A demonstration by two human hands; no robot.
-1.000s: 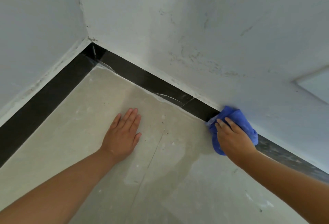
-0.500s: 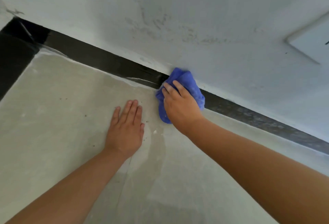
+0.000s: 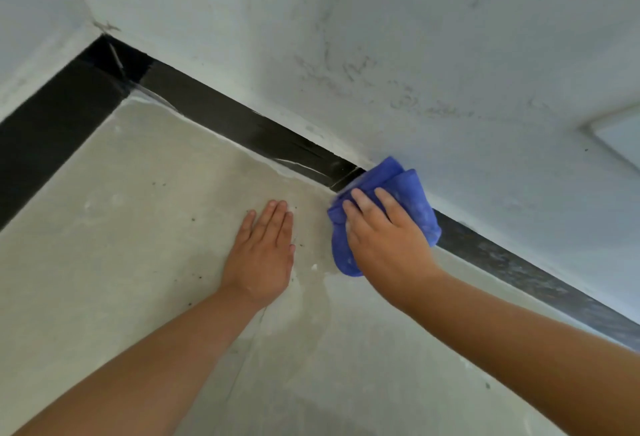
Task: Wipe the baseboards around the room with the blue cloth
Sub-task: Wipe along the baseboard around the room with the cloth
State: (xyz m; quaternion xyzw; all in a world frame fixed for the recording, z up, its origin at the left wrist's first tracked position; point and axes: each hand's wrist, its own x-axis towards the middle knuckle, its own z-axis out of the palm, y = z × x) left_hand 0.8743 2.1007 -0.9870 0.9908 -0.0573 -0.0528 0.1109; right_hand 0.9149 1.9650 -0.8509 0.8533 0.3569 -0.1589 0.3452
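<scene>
The blue cloth (image 3: 412,193) is bunched up against the black baseboard (image 3: 242,124) of the far wall, just right of a seam and a white scratch. My right hand (image 3: 388,241) lies over the cloth and holds it against the board, fingers on top, thumb hidden. Part of the cloth hangs down onto the floor below my hand. Beside it to the left, my left hand (image 3: 263,252) rests flat on the pale floor with straight fingers, holding nothing.
A second black baseboard (image 3: 52,130) runs along the left wall and meets the first at the room corner (image 3: 104,51). The white walls are scuffed. A white wall plate (image 3: 620,137) sits at the right edge. The floor (image 3: 138,227) is speckled with dirt.
My right hand slid the cloth leftward along the baseboard up to the seam. My left hand stayed flat on the floor. The view swung right, then back toward the corner.
</scene>
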